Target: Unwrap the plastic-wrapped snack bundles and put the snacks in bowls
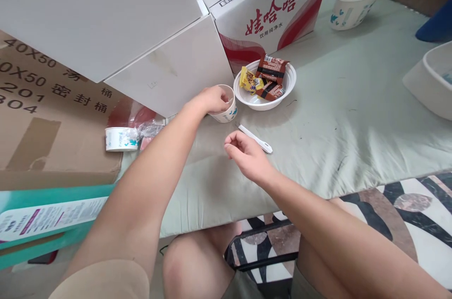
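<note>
My left hand (214,99) reaches over the rim of a white paper cup (226,115), with its fingertips pinched inside. Whatever lies between those fingertips is too hidden to name. Just right of the cup, a white bowl (263,105) holds brown-wrapped snacks (271,69) and a yellow-wrapped snack (249,80). My right hand (245,152) hovers above the cloth with its fingers curled in towards the thumb, and no object shows in it. Beside it lies a slim white-handled cutter (257,139) on the cloth.
White cartons (169,68) and a red-and-white water carton (270,21) stand behind the cup. Another paper cup (122,139) and a clear plastic wrapper (151,128) lie by the brown box (56,115) at left. A paper tub (356,4) and a white container (431,84) stand at right.
</note>
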### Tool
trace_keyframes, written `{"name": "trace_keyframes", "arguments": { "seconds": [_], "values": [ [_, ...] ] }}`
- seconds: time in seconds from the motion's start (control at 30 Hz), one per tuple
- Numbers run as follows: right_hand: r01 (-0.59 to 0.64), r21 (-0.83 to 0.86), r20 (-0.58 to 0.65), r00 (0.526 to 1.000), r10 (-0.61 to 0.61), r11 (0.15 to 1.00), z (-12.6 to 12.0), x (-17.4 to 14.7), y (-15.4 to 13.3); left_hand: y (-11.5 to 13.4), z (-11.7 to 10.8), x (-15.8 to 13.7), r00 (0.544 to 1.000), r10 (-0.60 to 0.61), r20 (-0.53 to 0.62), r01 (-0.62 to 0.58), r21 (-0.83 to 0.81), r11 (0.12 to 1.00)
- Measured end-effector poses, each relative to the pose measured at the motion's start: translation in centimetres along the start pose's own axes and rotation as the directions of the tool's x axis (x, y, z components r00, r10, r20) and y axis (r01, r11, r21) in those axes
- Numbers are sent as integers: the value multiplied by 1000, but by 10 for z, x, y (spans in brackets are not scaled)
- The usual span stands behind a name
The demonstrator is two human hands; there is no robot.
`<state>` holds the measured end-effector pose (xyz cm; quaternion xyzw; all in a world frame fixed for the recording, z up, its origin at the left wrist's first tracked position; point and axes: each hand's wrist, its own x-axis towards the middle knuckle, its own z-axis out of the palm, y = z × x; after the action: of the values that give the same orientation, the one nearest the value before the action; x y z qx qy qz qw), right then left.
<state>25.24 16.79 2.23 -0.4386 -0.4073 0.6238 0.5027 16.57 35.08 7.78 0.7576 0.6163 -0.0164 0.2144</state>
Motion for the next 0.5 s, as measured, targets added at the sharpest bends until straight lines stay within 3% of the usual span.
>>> {"name": "trace_keyframes", "arguments": {
  "seconds": [0.17, 0.4, 0.5],
  "values": [
    [-22, -13, 26, 999, 23, 1000, 0, 0, -3, 2, -1, 15, 972, -14, 236, -15, 124, 992],
    [-31, -71, 34, 999, 33, 997, 2, 3, -1, -1, 20, 26, 971, -10, 239, -71, 330, 941],
    [-20, -98, 38, 999, 23, 995, 2, 4, 2, 5, 18, 24, 961, -29, 276, -84, 391, 916]
  ]
}}
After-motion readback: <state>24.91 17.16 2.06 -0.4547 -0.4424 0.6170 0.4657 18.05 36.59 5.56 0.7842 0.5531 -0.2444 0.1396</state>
